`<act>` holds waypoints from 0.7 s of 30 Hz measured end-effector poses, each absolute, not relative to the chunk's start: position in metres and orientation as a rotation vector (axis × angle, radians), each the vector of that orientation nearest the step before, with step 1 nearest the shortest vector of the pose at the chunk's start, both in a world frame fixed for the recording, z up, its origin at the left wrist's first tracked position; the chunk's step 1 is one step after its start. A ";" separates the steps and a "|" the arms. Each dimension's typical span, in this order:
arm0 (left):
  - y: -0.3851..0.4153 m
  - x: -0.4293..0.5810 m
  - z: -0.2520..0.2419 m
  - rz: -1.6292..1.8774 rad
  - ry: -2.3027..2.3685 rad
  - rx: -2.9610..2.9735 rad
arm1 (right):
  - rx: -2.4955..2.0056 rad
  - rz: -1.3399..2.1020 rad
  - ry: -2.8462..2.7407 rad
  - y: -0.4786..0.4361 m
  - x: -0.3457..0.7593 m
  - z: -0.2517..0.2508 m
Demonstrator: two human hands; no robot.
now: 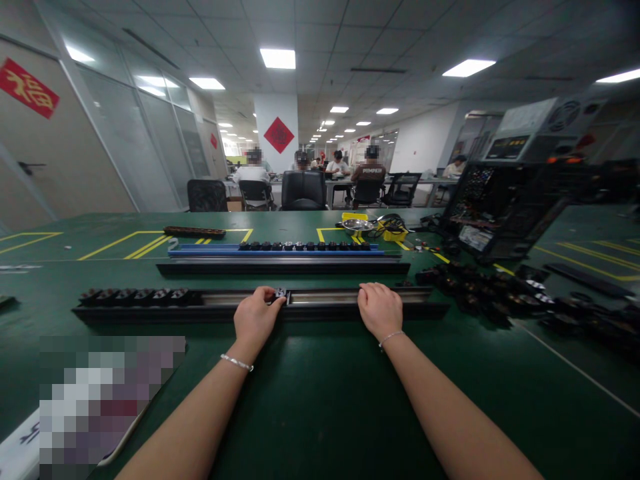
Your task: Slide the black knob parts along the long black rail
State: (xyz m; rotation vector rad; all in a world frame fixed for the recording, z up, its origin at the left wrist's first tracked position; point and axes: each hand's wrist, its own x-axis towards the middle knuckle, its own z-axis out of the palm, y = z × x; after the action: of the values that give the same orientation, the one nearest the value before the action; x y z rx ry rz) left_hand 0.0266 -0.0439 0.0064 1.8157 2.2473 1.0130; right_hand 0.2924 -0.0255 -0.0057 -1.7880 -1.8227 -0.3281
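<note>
Head view: pinching small black block (281,293) with left hand (256,317), resting curled right hand (381,310) on near rail (323,311), grip unclear; keep block square, rail steady.

Ceiling lights (278,59) glaring | foreground dim | right side blurred | edges stretched

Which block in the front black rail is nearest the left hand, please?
The lone block at the left hand; the others form a row farther left.

Red diamond (279,135) on pillar (276,105); black chair (303,189) nearer.
</note>
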 end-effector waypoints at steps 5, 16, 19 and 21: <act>-0.043 0.027 0.006 1.023 2.212 1.813 | -1.791 -0.321 -1.825 -0.025 0.293 -0.006; -0.043 0.028 0.003 1.055 2.138 1.903 | -1.805 -0.348 -1.820 -0.025 0.292 -0.006; -0.043 0.029 0.003 1.033 2.135 1.952 | -1.798 -0.349 -1.816 -0.025 0.292 -0.007; -0.043 0.029 0.003 1.031 2.138 1.987 | -1.794 -0.348 -1.819 -0.025 0.292 -0.007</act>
State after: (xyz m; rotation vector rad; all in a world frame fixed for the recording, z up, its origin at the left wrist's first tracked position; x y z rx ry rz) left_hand 0.0289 -0.0433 0.0030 1.9866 2.1383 1.0310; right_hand 0.2922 -0.0248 -0.0067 -1.7943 -1.8195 -0.3482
